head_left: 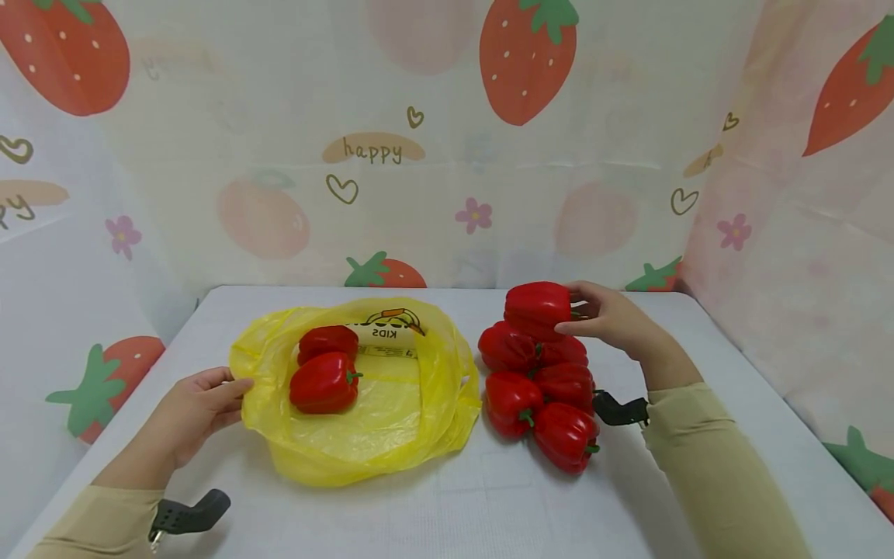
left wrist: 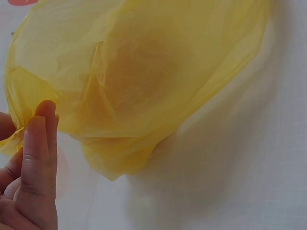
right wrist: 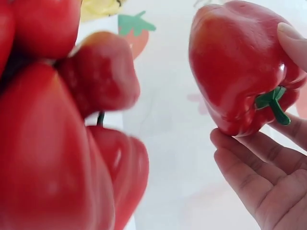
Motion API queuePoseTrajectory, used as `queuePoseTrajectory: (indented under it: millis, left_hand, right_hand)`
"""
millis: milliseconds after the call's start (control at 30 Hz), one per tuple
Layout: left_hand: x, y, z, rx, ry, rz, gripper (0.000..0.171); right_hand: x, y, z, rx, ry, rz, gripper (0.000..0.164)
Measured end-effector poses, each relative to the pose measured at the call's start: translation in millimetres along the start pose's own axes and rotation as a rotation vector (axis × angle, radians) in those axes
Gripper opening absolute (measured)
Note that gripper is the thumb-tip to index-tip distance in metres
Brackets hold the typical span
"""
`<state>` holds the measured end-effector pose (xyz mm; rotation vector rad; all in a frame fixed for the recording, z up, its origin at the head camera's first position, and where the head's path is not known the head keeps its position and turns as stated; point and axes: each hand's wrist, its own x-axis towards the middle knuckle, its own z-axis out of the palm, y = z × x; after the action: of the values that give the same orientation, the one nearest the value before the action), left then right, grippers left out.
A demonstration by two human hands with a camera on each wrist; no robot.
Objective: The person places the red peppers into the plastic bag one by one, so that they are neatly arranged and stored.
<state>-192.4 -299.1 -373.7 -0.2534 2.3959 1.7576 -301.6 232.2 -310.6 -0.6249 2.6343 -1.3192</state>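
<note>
A yellow plastic bag (head_left: 349, 462) lies with its mouth spread wide, and two red bell peppers (head_left: 324, 384) with green stems sit inside its left part. At the bag's left rim my left hand (head_left: 199, 407) pinches the thin plastic between thumb and fingers; the left wrist view shows the bunched edge there. My right hand (head_left: 609, 317) grips another red bell pepper (right wrist: 237, 57) by its stem end, fingers beneath and thumb over it. In the head view this pepper overlaps the top of a pile of several red bell peppers (head_left: 564, 436) on the right.
Everything stands on a white-covered table (head_left: 461, 512). A curtain (head_left: 447, 233) printed with strawberries, hearts and flowers encloses the back and both sides. Black wrist mounts (head_left: 192, 514) jut out from both sleeves, the right one close beside the pepper pile.
</note>
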Motion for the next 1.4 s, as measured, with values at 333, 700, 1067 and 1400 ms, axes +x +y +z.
queuePoseTrajectory:
  millis: [333,700,1067,1400]
  left_hand:
    - [0.6,-1.2,0.3,0.015,-0.003,0.006,0.063]
    - [1.6,-1.1,1.3,0.005,-0.005,-0.01,0.063]
    - [0.7,0.3,2.6,0.005,-0.003,0.002,0.062]
    - [0.5,0.1,2.3,0.0,-0.004,0.005,0.063]
  right_hand:
    - [20.3,-22.6,25.9,0.027,-0.055,-0.011,0.061]
    - [36.3,-45.3,64.5,0.025,-0.138,-0.005,0.066]
    - [53.9,-65.9,103.7,0.028,-0.236,-0.102,0.059]
    - [64.3,-80.9,129.5,0.049,-0.319,-0.068,0.064]
